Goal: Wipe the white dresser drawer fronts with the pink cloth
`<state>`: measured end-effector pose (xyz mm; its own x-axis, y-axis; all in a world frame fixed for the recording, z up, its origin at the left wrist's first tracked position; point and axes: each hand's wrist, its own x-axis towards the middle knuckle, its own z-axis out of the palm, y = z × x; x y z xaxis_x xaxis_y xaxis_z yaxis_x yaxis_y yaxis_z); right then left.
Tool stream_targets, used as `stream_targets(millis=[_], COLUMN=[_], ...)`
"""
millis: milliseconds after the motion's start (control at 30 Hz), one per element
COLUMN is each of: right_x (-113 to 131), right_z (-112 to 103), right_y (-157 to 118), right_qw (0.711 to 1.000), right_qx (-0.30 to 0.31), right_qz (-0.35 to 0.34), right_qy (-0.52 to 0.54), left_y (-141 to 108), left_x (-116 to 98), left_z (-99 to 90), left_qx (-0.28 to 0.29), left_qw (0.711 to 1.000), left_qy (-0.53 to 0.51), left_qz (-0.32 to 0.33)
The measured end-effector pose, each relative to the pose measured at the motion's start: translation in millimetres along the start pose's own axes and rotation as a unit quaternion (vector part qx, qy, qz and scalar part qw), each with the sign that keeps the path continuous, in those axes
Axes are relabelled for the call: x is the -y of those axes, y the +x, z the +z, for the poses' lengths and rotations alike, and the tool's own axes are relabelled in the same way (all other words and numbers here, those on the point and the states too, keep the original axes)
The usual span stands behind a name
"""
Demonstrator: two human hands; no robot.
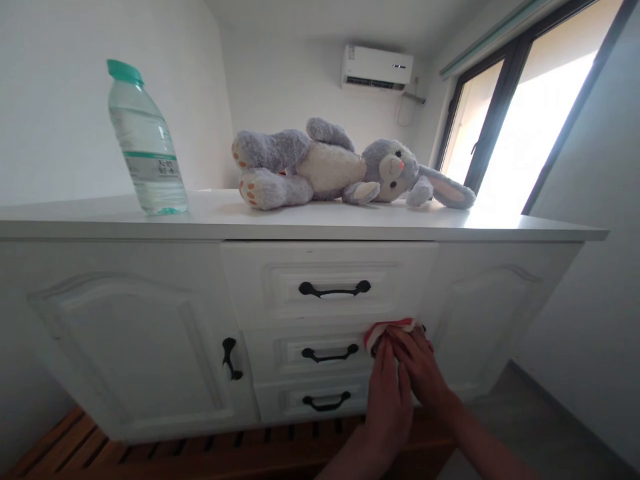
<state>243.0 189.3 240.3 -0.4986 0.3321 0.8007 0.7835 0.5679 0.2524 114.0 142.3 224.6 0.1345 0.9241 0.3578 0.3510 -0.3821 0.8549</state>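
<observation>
A red-and-white cloth (387, 327) is bunched against the front of the white cabinet (483, 320), at the right side of the middle drawer (287, 352). My left hand (390, 393) has its fingers closed together on the lower part of the cloth. Just to its right, my right hand (417, 363) also presses on the cloth, and the two hands touch. Part of the cloth is hidden behind the fingers. Left of the hands, the black drawer handle (330, 355) is uncovered.
On the cabinet top (210, 229) stand a water bottle (147, 143) with a green cap and a grey plush rabbit (333, 167) lying on its side. A black door handle (231, 360) sticks out at left. Wooden slats (75, 443) lie beneath the cabinet.
</observation>
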Motion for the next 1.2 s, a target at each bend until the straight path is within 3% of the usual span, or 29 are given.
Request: stream_targets(millis=[67, 133, 300, 400, 500, 667, 733, 833, 967, 1067, 1200], right_x=[-8, -2, 34, 58, 99, 202, 233, 250, 226, 202, 172], right_z=[-4, 4, 49, 73, 99, 158, 172, 162, 108, 79, 75], right_y=[-13, -25, -66, -76, -58, 3, 29, 72, 122, 128, 103], right_qw=[0.999, 0.999, 0.999, 0.997, 0.996, 0.993, 0.99, 0.988, 0.989, 0.991, 0.991], right_qx=[0.005, 0.007, 0.003, 0.015, 0.031, 0.004, 0.003, 0.009, -0.01, 0.022, 0.096], right_qz=[0.031, 0.047, 0.046, 0.064, 0.043, -0.013, -0.036, -0.057, -0.022, -0.038, -0.06], right_qy=[-0.017, -0.019, 0.025, 0.047, 0.07, 0.114, 0.133, 0.144, 0.143, 0.128, 0.074], left_y=[4, 2, -25, -41, -59, -89, -95, -93, -79, -69, -55], left_x=[-5, 3, 56, 83, 109, 165, 175, 158, 103, 82, 84], left_z=[11.4, 14.0, 7.8, -7.2, -42.0, -132.1, -165.6, -200.3, -214.6, -202.1, -166.6], left_qx=[0.024, 0.036, 0.066, 0.06, 0.008, -0.134, -0.173, -0.22, -0.285, -0.28, -0.221], left_qw=[1.0, 0.999, 0.995, 0.994, 0.993, 0.975, 0.967, 0.957, 0.944, 0.945, 0.964], left_qy=[-0.004, 0.003, 0.025, 0.035, 0.051, 0.105, 0.124, 0.145, 0.169, 0.168, 0.141], left_qz=[0.009, 0.002, -0.076, -0.087, -0.105, -0.141, -0.143, -0.118, 0.003, 0.029, -0.032])
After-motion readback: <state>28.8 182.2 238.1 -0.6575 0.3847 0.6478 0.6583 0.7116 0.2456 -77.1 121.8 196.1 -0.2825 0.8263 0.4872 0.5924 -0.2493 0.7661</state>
